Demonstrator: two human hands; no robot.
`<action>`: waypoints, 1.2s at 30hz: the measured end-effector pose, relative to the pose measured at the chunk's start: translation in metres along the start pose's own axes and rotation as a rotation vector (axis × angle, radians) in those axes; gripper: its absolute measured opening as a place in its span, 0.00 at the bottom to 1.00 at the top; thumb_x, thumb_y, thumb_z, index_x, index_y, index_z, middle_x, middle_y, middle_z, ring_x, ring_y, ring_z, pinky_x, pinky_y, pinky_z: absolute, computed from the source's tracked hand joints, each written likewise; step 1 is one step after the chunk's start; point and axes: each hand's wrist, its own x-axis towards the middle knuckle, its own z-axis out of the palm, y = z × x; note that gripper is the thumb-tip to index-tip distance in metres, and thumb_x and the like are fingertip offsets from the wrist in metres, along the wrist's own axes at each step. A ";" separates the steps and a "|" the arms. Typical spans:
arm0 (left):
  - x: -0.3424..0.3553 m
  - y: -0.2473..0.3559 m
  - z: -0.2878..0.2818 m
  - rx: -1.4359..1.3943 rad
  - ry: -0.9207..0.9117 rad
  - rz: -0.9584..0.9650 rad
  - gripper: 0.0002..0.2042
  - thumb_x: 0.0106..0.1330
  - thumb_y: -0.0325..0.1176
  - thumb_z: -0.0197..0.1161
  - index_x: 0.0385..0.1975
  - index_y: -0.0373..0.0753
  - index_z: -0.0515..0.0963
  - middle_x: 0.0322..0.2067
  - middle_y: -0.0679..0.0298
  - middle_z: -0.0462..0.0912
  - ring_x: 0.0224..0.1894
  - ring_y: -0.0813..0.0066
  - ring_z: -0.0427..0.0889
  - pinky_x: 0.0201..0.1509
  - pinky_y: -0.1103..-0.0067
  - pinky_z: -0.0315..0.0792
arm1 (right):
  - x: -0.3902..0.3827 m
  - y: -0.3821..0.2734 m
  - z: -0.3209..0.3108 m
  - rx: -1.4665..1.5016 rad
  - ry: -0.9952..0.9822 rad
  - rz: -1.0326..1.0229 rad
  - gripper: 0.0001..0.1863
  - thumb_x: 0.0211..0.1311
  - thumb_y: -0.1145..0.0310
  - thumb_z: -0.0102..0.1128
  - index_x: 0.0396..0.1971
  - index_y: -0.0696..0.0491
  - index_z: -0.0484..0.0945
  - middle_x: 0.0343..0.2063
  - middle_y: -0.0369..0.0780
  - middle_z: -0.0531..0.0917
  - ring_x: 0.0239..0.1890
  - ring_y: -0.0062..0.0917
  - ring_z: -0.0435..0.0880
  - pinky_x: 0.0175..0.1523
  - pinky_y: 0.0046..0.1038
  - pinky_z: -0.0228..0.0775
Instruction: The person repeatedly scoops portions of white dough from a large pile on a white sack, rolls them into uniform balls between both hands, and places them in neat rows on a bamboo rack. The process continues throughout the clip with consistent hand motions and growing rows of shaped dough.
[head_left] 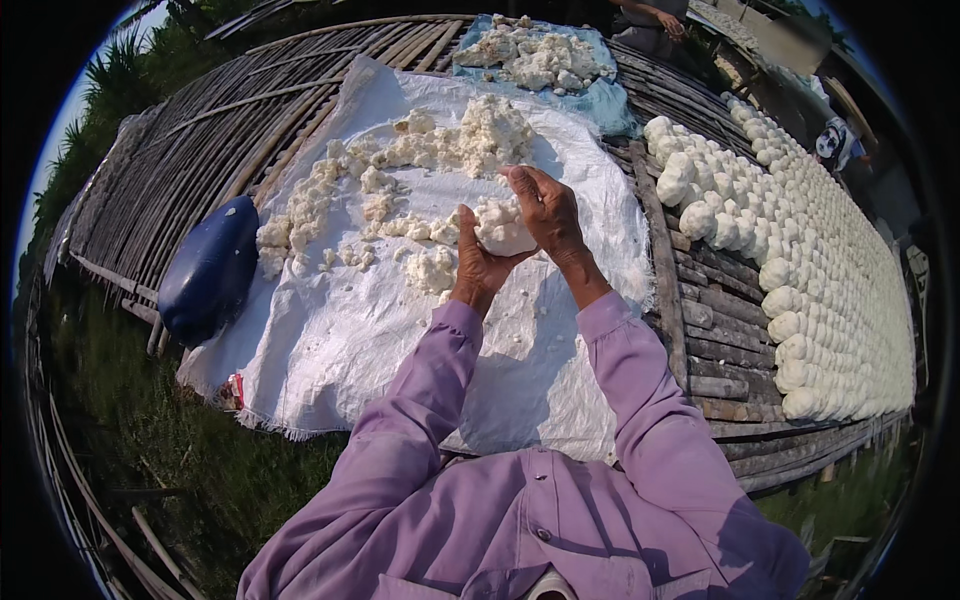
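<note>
White lump point(505, 228), roundish, long axis unclear, between the fingers point(531, 190)

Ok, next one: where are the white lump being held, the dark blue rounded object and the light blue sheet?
White lump point(506, 234): head view, middle of its exposed face.
Dark blue rounded object point(208, 270): head view, middle of its bulging side.
Light blue sheet point(611, 112): head view, bare lower-right part.
</note>
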 end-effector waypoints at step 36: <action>0.015 -0.031 0.045 -0.025 -0.130 -0.030 0.55 0.55 0.76 0.61 0.71 0.37 0.53 0.66 0.49 0.64 0.69 0.49 0.66 0.67 0.48 0.67 | -0.003 0.023 -0.046 -0.217 0.352 -0.310 0.28 0.78 0.45 0.42 0.50 0.53 0.84 0.54 0.49 0.82 0.58 0.39 0.80 0.63 0.33 0.69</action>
